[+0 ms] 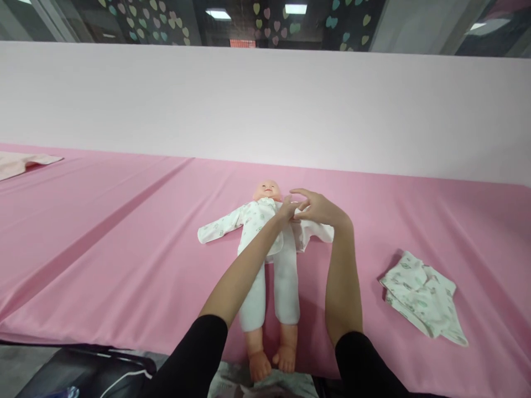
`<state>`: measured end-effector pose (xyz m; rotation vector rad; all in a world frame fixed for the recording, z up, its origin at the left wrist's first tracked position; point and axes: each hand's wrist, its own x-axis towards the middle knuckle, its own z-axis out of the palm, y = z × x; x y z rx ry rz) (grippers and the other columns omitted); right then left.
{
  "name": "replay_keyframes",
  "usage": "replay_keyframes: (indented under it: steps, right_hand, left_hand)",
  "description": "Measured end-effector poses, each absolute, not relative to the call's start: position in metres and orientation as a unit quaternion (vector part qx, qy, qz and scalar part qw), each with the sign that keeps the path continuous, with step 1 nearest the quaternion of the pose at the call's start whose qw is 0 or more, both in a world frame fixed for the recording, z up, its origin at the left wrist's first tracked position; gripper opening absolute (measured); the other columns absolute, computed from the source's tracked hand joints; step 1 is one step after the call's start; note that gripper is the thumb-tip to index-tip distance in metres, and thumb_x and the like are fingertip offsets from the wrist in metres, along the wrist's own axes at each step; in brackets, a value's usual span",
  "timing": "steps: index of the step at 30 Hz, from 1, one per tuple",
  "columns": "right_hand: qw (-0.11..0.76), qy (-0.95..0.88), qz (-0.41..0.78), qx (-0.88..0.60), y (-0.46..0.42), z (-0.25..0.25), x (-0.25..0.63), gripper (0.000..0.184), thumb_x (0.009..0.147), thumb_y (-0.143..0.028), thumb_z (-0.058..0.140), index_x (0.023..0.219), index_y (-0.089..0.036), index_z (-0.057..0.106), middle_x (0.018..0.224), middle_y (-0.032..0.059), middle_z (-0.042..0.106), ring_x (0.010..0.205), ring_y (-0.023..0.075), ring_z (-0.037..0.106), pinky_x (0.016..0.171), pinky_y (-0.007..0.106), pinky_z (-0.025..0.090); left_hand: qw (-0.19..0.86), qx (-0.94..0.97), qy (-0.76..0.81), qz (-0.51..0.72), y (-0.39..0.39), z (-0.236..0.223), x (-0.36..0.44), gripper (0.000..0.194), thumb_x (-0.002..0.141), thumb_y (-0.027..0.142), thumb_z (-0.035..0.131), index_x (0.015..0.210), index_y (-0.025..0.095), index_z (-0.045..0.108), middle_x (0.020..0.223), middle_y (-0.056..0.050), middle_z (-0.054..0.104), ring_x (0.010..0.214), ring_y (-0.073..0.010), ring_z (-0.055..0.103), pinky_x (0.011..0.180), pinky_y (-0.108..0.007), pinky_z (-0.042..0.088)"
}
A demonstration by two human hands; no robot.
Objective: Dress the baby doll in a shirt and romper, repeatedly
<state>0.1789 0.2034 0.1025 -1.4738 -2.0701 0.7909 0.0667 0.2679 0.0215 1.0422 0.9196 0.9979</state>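
A baby doll (267, 191) lies on its back, head away from me and bare feet near the front edge. It wears white leggings (287, 287) and a white printed baby top (259, 215). One sleeve stretches out to the left; the cloth on the right side lies spread and rumpled. My left hand (289, 209) is closed at the doll's shoulder on the right of the picture; its fingertips are partly hidden. My right hand (321, 210) meets it from the right, above the spread cloth. Its fingers are apart, with one stretched out toward the doll's head.
A folded white printed garment (425, 296) lies to the right on the pink sheet (124, 237). At the far left is a pale pink cloth (25, 164). A white wall panel (265, 105) stands behind. Below the front edge at left is a black seat (87, 373) with a white cable.
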Motion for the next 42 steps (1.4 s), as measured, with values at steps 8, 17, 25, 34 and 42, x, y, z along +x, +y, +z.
replay_keyframes:
  steps: [8, 17, 25, 34, 42]
  right_hand:
    - [0.115, -0.755, 0.478, -0.434, 0.178, 0.076, 0.177, 0.074, 0.075, -0.033, 0.064, 0.139, -0.031, 0.027, 0.092, 0.0016, 0.065, 0.059, 0.0092, 0.06, 0.06, 0.024, 0.052]
    - [0.241, -0.691, 0.402, -0.551, 0.183, 0.04, 0.188, 0.035, 0.083, -0.04, 0.053, 0.112, -0.02, 0.054, 0.078, 0.0025, 0.067, 0.054, 0.011, 0.059, 0.052, 0.023, 0.047]
    - [0.295, -0.707, 0.173, -0.619, 0.207, 0.03, 0.135, 0.031, 0.089, -0.042, 0.04, 0.08, -0.021, 0.061, 0.069, 0.0001, 0.064, 0.066, 0.0133, 0.058, 0.062, 0.024, 0.039]
    - [0.237, -0.717, 0.052, -0.653, 0.224, 0.024, 0.102, 0.013, 0.083, -0.03, 0.049, 0.086, -0.019, 0.055, 0.079, 0.0049, 0.063, 0.075, 0.0185, 0.058, 0.063, 0.027, 0.036]
    - [0.406, -0.687, 0.182, -0.574, 0.24, 0.022, 0.09, 0.017, 0.082, -0.021, 0.044, 0.091, -0.018, 0.057, 0.07, -0.0014, 0.062, 0.066, 0.0111, 0.058, 0.069, 0.022, 0.043]
  left_hand:
    - [0.266, 0.724, 0.495, 0.4, 0.27, 0.043, -0.013, 0.062, 0.06, 0.009, 0.059, 0.119, 0.018, 0.049, 0.08, 0.002, 0.062, 0.056, -0.0107, 0.051, 0.064, -0.025, 0.043]
    - [0.135, 0.741, 0.549, 0.362, 0.244, 0.021, -0.018, 0.027, 0.076, 0.029, 0.059, 0.101, 0.021, 0.059, 0.074, 0.001, 0.062, 0.069, -0.015, 0.059, 0.066, -0.025, 0.044]
    - [-0.027, 0.765, 0.514, 0.388, 0.202, 0.0, -0.017, 0.027, 0.088, 0.033, 0.042, 0.104, 0.022, 0.06, 0.112, -0.009, 0.053, 0.101, -0.0239, 0.05, 0.088, -0.038, 0.04]
    - [0.125, 0.741, 0.572, 0.328, 0.154, -0.027, -0.043, 0.071, 0.085, 0.054, 0.042, 0.141, 0.019, 0.017, 0.149, -0.017, 0.014, 0.136, -0.0338, 0.014, 0.103, -0.057, 0.026]
    - [0.135, 0.766, 0.502, 0.378, 0.178, -0.035, -0.045, 0.067, 0.081, 0.053, 0.05, 0.135, 0.017, 0.034, 0.147, -0.014, 0.024, 0.138, -0.0298, 0.012, 0.11, -0.05, 0.021]
